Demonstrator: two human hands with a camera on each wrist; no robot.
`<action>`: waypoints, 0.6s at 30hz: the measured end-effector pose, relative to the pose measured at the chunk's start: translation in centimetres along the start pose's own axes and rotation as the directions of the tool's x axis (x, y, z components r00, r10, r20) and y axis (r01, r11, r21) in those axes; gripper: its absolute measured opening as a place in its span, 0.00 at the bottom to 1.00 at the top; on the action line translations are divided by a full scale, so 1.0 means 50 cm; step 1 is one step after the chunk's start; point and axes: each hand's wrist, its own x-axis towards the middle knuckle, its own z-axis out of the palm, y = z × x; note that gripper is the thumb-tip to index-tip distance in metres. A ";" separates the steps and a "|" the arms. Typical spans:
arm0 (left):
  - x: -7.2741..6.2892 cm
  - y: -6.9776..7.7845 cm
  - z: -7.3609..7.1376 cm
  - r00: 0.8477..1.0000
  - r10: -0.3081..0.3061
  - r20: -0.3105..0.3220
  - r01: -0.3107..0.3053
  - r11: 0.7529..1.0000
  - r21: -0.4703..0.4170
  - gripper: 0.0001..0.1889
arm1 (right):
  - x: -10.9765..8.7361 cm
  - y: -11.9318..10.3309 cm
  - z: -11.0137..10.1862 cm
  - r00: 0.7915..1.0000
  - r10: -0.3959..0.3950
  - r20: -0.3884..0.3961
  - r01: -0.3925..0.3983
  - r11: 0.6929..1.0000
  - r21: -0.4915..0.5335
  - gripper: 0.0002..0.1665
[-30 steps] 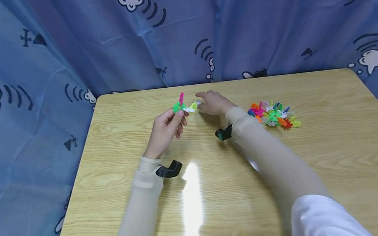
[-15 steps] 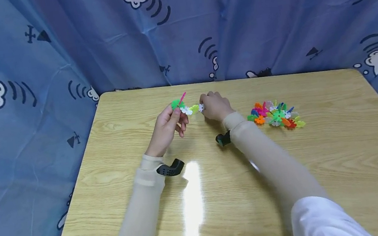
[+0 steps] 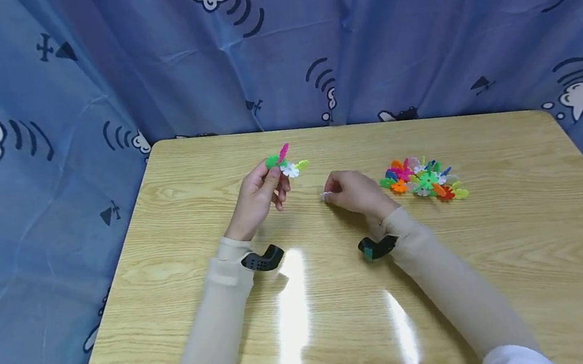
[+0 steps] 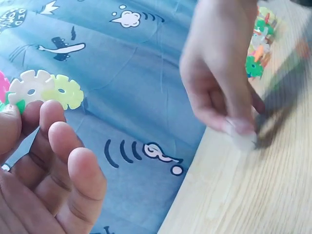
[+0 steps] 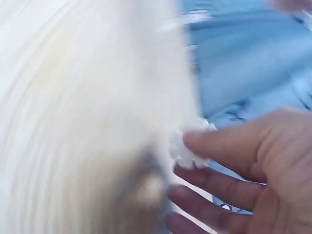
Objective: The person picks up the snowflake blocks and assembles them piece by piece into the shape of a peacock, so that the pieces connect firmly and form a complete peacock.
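Between thumb and fingers my left hand (image 3: 256,202) pinches a small chain of joined plastic snowflake discs. A green disc (image 3: 272,162), an upright pink disc (image 3: 284,153), a white disc (image 3: 290,170) and a yellow disc (image 3: 302,165) make up the chain; the left wrist view shows the white disc (image 4: 32,88) slotted to the yellow disc (image 4: 63,92). My right hand (image 3: 357,193) pinches a loose white snowflake disc (image 5: 187,146) by its edge, low over the table and apart from the chain.
A pile of mixed snowflake discs (image 3: 425,178) lies on the wooden table (image 3: 522,193), right of my right hand. A blue printed curtain (image 3: 283,40) hangs behind the table and along its left side.
My right hand was at the chain's right end with the white disc half a second ago. It has drawn back toward me with that disc; the left hand barely moved.
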 end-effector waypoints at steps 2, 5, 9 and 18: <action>0.001 -0.002 0.002 1.000 -0.002 -0.008 0.002 1.000 0.008 0.14 | -0.016 -0.003 -0.010 1.000 0.021 0.013 -0.023 0.984 0.174 0.11; 0.002 -0.006 0.005 1.000 -0.009 -0.023 0.010 1.000 0.015 0.13 | -0.045 -0.022 -0.021 1.000 0.013 -0.025 -0.001 0.902 0.432 0.12; 0.003 -0.010 0.012 0.999 -0.009 -0.045 0.011 0.999 0.033 0.13 | -0.083 -0.058 -0.027 0.989 -0.057 -0.135 0.128 0.786 0.604 0.13; 0.003 -0.014 0.032 0.999 -0.014 -0.049 0.019 0.994 0.105 0.13 | -0.114 -0.083 -0.018 0.959 -0.082 -0.270 0.239 0.744 0.624 0.10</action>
